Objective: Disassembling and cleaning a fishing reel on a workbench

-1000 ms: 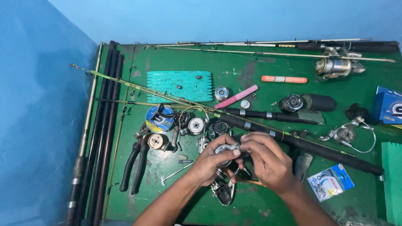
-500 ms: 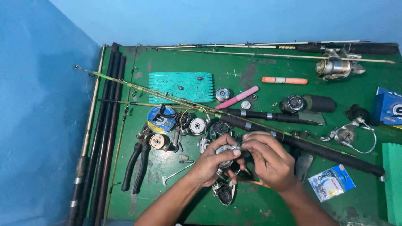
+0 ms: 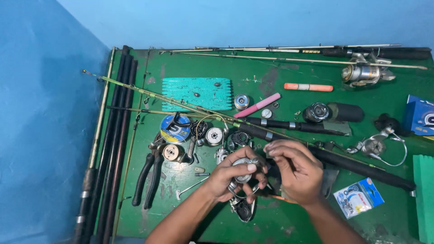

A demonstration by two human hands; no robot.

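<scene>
Both hands on a stripped reel part, mid-table.

Left hand (image 3: 233, 177) is wrapped around the silver reel part (image 3: 244, 168), just above the green table (image 3: 190, 217); right hand (image 3: 291, 169) has its fingertips pinched at the part's edge. Risk: a slip there, and small bits could drop among the loose screws (image 3: 199, 171) and spools (image 3: 214, 135) nearby.

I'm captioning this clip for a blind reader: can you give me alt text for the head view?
Two bare hands, left and right, hold a small silver reel part together over a green table. Around them lie rods, pliers, line spools, a teal tray, a spinning reel and a hook packet.
</scene>
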